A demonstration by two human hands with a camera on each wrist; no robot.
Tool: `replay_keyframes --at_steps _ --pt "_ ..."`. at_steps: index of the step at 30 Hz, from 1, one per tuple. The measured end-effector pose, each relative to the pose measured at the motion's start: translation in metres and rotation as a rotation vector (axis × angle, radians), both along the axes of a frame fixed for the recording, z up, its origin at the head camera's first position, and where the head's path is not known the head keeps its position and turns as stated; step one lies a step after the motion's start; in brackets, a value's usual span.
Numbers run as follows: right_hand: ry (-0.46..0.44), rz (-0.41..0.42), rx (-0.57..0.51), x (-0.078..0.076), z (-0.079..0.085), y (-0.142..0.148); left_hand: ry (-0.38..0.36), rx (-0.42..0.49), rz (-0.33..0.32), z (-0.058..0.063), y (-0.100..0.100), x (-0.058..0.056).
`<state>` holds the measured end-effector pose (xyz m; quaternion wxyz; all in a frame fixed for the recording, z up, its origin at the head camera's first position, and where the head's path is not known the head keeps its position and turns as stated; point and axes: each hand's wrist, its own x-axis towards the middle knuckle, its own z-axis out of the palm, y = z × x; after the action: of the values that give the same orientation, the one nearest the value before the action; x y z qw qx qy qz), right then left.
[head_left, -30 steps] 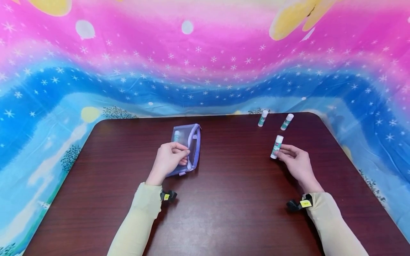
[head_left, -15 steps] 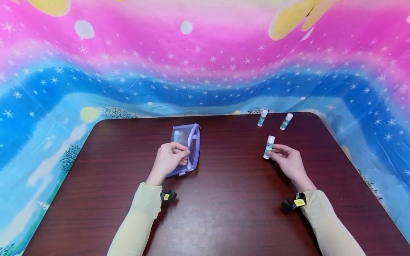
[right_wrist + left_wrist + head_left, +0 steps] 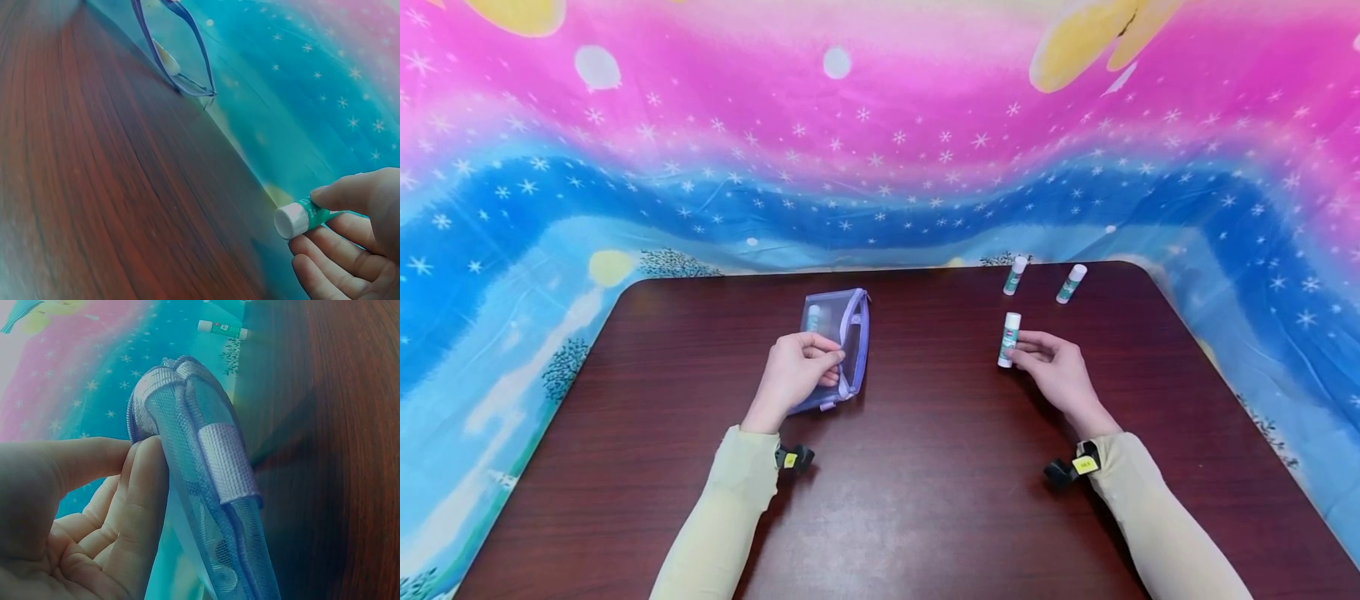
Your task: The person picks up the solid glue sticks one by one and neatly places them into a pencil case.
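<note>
With thumb and forefinger my left hand [image 3: 797,373] pinches the near edge of a translucent purple zippered mesh pouch [image 3: 860,350]. The pouch's mouth gapes toward the right, and a glue stick [image 3: 813,317] shows through its mesh. In the left wrist view the pouch [image 3: 197,444] appears end-on, a pale fabric tab on its side. Over on the right, my right hand [image 3: 1060,371] holds another glue stick [image 3: 1009,340], white with a green label, upright between thumb and fingers. Its white end [image 3: 291,220] points toward the pouch in the right wrist view.
Two more glue sticks, one [image 3: 1015,276] and another [image 3: 1071,284], stand near the back right edge of the dark wooden table [image 3: 880,500]. A colourful snowflake-patterned cloth [image 3: 880,167] hangs around the table's far and side edges.
My right hand has moved left across the table with the glue stick, closer to the pouch. My left hand and the pouch have stayed in place.
</note>
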<state>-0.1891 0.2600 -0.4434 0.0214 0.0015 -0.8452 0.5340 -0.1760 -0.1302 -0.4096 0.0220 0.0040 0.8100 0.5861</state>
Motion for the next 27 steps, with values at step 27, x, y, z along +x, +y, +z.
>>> replay_keyframes --at_steps 27 --pt "-0.053 0.138 -0.097 -0.011 -0.003 -0.051 0.005 -0.007 -0.003 -0.002 0.001 0.000"
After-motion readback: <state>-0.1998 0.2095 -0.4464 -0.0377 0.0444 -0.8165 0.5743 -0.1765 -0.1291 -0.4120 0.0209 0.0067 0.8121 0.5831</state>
